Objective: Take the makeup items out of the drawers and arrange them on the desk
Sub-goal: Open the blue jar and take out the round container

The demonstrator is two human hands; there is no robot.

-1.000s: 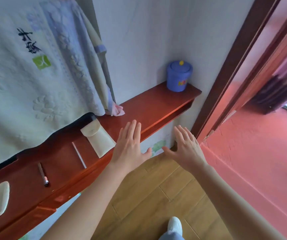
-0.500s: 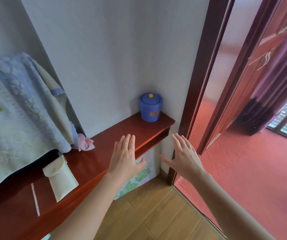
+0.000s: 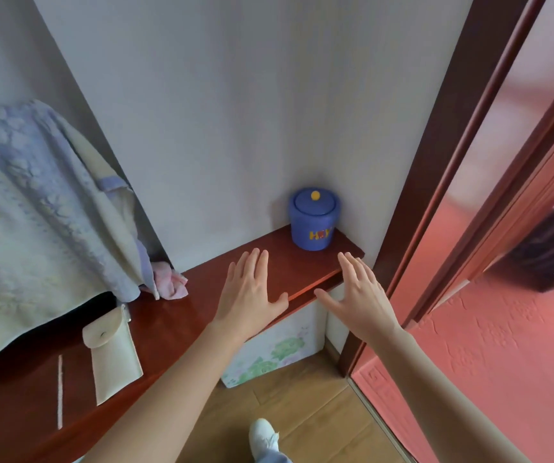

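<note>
Both your hands are empty, fingers straight and spread: your left hand [image 3: 250, 295] is over the desk [image 3: 202, 292], your right hand [image 3: 359, 295] off its front edge. The blue jar [image 3: 314, 219] stands upright just beyond your fingertips, between both hands, nearer the right. The cream pouch [image 3: 112, 355] lies well left of your left hand.

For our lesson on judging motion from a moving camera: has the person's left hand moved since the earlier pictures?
Yes. The left hand has travelled along the desk, away from the cream pouch and toward the blue jar.
</note>
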